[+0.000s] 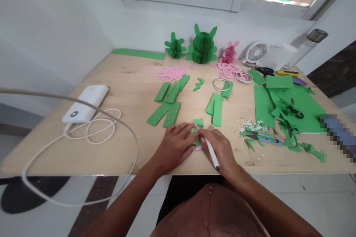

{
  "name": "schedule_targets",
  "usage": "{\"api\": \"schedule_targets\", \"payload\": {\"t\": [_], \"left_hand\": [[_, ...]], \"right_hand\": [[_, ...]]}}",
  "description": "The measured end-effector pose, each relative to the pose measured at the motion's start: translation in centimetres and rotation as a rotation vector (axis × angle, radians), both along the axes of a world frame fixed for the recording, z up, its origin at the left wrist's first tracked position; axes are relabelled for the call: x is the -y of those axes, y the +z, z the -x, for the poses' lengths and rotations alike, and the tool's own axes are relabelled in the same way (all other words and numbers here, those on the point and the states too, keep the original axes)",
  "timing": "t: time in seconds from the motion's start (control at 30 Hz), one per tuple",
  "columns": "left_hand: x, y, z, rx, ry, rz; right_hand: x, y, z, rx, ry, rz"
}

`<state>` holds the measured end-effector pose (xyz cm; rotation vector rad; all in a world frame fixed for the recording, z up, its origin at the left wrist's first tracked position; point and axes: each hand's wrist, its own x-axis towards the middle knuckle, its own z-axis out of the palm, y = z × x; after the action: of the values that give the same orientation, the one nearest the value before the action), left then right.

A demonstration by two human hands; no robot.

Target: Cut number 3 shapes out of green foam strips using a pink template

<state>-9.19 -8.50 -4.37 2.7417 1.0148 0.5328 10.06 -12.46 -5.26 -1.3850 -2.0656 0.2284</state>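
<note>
My right hand (pixel 222 149) is closed round a white pen (pixel 211 153), its tip down at a small green paper piece (pixel 199 121) near the table's front edge. My left hand (pixel 177 143) lies flat with its fingertips pressing on that paper. Between the hands, a pink paper cutout (pixel 199 148) rests on the green piece, partly hidden by my fingers. Just beyond my left hand lie several folded green strips with curved pen outlines (pixel 171 114). Plain folded green strips (pixel 217 110) are beyond my right hand.
Pink cutouts (pixel 171 72), tape rolls (pixel 221 84), and green and pink paper figures (pixel 202 48) stand or lie farther back. On the right are thread snips (pixel 267 138), paper scraps and green sheets (pixel 264 105). A power bank (pixel 86 103) with a looping cable is at left.
</note>
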Motion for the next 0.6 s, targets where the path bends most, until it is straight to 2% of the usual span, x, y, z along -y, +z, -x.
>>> {"api": "schedule_targets", "payload": {"t": [0.13,0.6], "left_hand": [[0.08,0.24,-0.14,0.002,0.004,0.035],[-0.03,0.29,-0.25,0.040,0.033,0.124]], "right_hand": [[0.07,-0.37,-0.03,0.063,0.001,-0.042],[0.22,0.19,-0.07,0.087,0.037,-0.045]]}}
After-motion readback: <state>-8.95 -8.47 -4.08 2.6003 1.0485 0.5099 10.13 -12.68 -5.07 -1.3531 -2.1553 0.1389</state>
